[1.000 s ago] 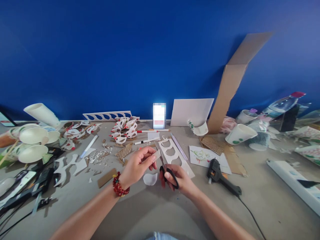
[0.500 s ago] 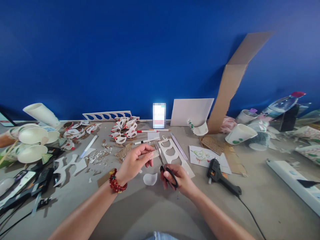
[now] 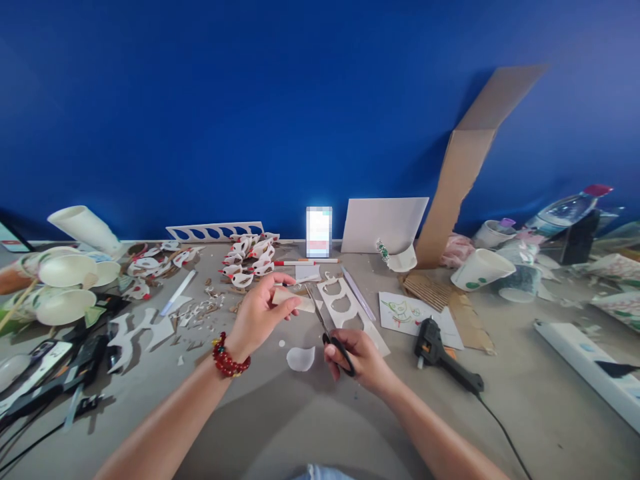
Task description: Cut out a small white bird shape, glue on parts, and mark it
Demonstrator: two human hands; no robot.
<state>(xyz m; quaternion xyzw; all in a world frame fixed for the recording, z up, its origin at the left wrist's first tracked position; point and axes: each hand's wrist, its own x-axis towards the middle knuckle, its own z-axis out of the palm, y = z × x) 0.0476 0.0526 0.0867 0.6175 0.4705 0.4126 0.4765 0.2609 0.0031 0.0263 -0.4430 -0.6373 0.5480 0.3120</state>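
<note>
Between the thumb and fingers of my left hand [image 3: 263, 313] is a small pale strip of card [image 3: 307, 304]. My right hand [image 3: 363, 357] has its fingers through the black handles of a pair of scissors [image 3: 324, 321]. The blades point up and away, and the strip's right end is at them; whether they cut into it I cannot tell. Below the hands a white leaf-shaped paper piece [image 3: 301, 359] lies on the table, near a small white disc [image 3: 281, 343]. Just beyond the scissors lies a white card sheet with holes cut out [image 3: 345, 303].
A black glue gun [image 3: 445, 357] with a trailing cord lies at the right, beside a drawing of a bird [image 3: 395, 312]. Small white-and-red paper birds [image 3: 250, 260] are piled at the back, near a lit phone [image 3: 319, 233]. Paper cups [image 3: 70, 270] stand at far left.
My left hand has shifted slightly left and its fingers have opened out somewhat, showing more of the card strip. The scissors have barely moved.
</note>
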